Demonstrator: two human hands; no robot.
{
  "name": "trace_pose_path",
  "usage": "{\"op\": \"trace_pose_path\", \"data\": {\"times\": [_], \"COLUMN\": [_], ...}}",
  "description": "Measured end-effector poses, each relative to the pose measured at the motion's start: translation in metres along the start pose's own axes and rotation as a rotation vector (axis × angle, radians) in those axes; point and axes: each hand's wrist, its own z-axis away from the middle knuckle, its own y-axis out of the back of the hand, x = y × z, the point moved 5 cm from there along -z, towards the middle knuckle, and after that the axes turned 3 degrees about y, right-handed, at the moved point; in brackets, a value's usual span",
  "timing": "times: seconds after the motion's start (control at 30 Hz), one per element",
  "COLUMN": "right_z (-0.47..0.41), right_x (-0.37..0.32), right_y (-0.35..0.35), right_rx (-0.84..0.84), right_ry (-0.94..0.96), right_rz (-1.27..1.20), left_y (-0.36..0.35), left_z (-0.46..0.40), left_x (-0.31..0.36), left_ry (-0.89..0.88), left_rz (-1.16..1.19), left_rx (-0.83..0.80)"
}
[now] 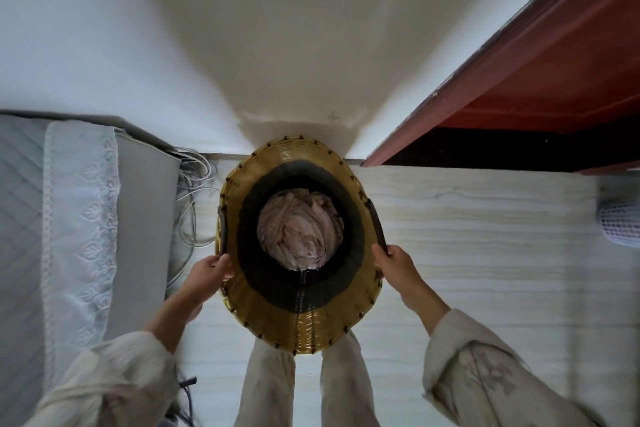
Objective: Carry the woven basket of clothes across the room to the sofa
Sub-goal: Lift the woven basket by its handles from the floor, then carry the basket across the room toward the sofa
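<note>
A round woven basket [304,326], tan with a dark band inside, stands below me against the wall corner. Pinkish crumpled clothes [298,229] lie at its bottom. My left hand [207,270] is closed on the lower end of the dark left handle [222,229] at the rim. My right hand [394,265] is closed on the lower end of the dark right handle [377,225]. Cream sleeves cover both forearms, and my legs show under the near rim.
A grey bed with a white lace cloth [79,218] fills the left. Loose white cables [190,204] lie between the bed and the basket. A reddish-brown door [519,73] stands at the right. A white mesh object [620,222] sits at the far right edge. Pale floor spreads to the right.
</note>
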Motion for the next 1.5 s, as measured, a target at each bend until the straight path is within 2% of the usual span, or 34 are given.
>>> {"op": "trace_pose_path", "data": {"times": [0.23, 0.5, 0.6, 0.77, 0.97, 1.13, 1.3, 1.5], "right_z": [0.061, 0.143, 0.169, 0.217, 0.27, 0.313, 0.366, 0.432], "right_x": [0.008, 0.076, 0.102, 0.137, 0.218, 0.286, 0.357, 0.446], "right_y": [0.045, 0.077, 0.075, 0.057, 0.031, 0.001, -0.043, -0.091], "right_rx": [0.099, 0.253, 0.33, 0.495, 0.69, 0.824, 0.948, 1.0], "right_ry": [0.05, 0.0, -0.02, -0.064, -0.26, -0.402, -0.542, -0.704], "right_rz": [-0.133, -0.166, -0.202, -0.418, -0.798, -1.013, -1.203, -1.509], "left_y": [-0.004, -0.039, -0.044, -0.072, -0.136, -0.207, -0.279, -0.377], "left_z": [0.068, 0.148, 0.157, 0.17, 0.205, 0.244, 0.285, 0.344], "left_x": [0.029, 0.015, 0.017, 0.05, 0.069, 0.058, 0.023, -0.056], "left_ry": [-0.124, -0.227, -0.278, -0.423, -0.642, -0.703, -0.771, -0.915], "left_rz": [-0.04, -0.329, -0.399, -0.534, -0.799, -1.068, -1.285, -1.575], "left_rx": [0.049, 0.101, 0.054, -0.045, -0.193, -0.325, -0.398, -0.44]}}
